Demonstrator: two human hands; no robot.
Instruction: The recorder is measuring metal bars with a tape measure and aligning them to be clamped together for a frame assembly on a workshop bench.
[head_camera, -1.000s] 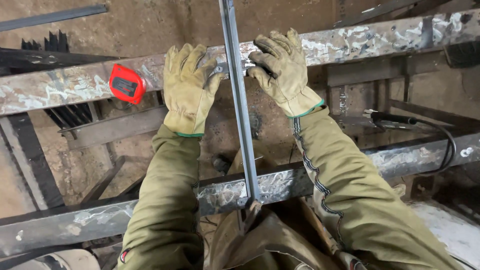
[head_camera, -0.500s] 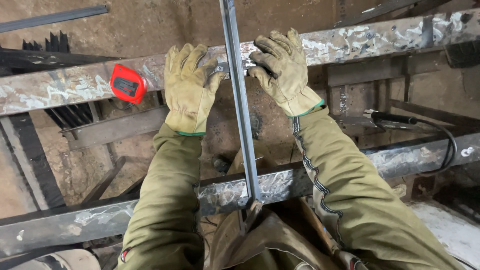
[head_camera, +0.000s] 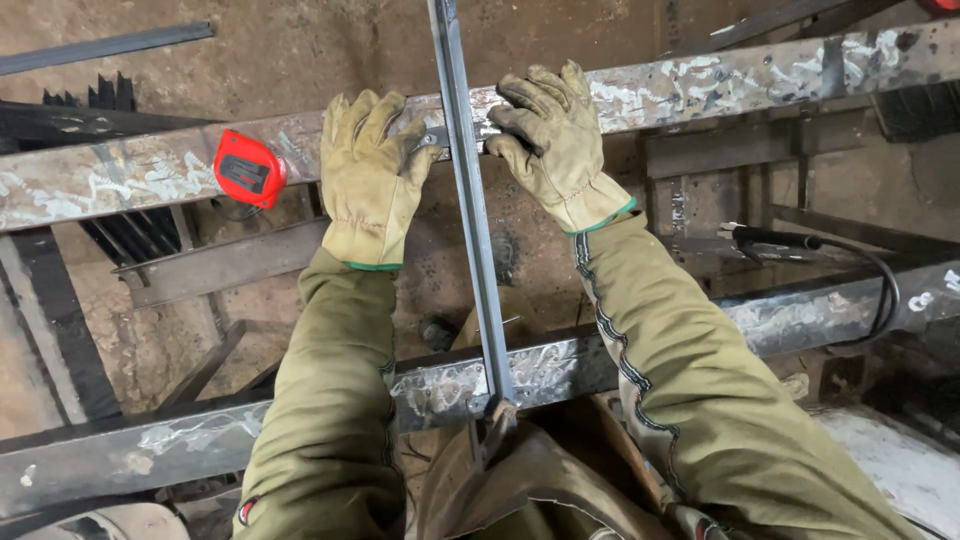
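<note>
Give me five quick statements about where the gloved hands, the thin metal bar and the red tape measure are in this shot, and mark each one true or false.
1. Both hands wear tan work gloves. True: the left hand and right hand are both gloved.
2. The thin metal bar lies along the far beam. False: it runs across the far beam, spanning to the near beam.
3. The red tape measure rests on the far beam, left of the left hand. True.
4. The right hand holds the tape measure. False: neither hand touches it.
5. The black-handled tool with a cable is in the left hand. False: it lies apart, at right.
</note>
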